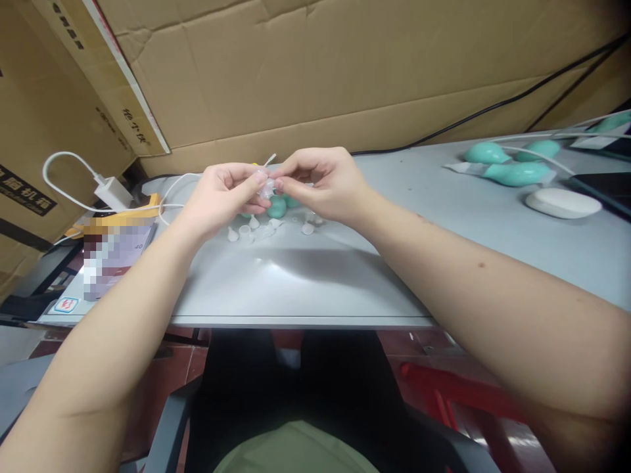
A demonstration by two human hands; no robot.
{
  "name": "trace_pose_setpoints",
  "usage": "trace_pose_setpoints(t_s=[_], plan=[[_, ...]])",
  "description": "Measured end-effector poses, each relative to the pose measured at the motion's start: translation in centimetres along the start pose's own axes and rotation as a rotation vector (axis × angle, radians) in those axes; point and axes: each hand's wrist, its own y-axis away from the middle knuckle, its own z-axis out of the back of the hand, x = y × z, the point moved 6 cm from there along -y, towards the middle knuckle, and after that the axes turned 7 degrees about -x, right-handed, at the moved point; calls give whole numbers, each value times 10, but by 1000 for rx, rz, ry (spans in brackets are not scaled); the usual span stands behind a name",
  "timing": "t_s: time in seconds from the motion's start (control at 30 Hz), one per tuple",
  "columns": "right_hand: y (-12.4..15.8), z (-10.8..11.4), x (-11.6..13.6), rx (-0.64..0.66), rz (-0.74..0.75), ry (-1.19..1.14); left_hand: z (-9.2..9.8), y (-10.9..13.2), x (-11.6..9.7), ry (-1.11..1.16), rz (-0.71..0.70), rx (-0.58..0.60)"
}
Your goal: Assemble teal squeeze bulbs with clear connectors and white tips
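Both hands meet above the back half of the desk. My left hand [227, 197] is closed around a small, clear, crinkled plastic piece [266, 189], its exact kind too blurred to make out. From the other side, the thumb and fingertips of my right hand [325, 180] pinch toward the same plastic. Beneath the hands lie several small white funnel-shaped pieces, among them one at the left [233, 234] and one at the right [307, 228]. Rounded teal objects, one of them a ball shape [277, 207], sit behind these and are partly hidden by the hands.
A white charger [113, 193] with a cable stands at the left, by a yellow strip and a booklet [131, 253]. At the right are teal bulb-shaped objects [517, 173], a white mouse-like object [562, 203] and a dark device. Cardboard [345, 72] walls the desk's back.
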Motion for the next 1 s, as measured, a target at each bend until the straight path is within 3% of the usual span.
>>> trace_pose_setpoints(t_s=[0.17,0.33,0.73,0.87,1.0], plan=[[-2,3,-2,-45,-80,16,1,-2,2,2,-17,-24],[-3,0,-2,-4,-28,22,2,-3,-3,-58,-69,3],[-5,9,12,79,76,337,6,-3,-15,-324,-364,-118],[-6,12,16,45,84,452,7,-4,-15,-357,-433,-185],[-9,24,27,-43,41,477,16,-4,-16,-346,-405,-262]])
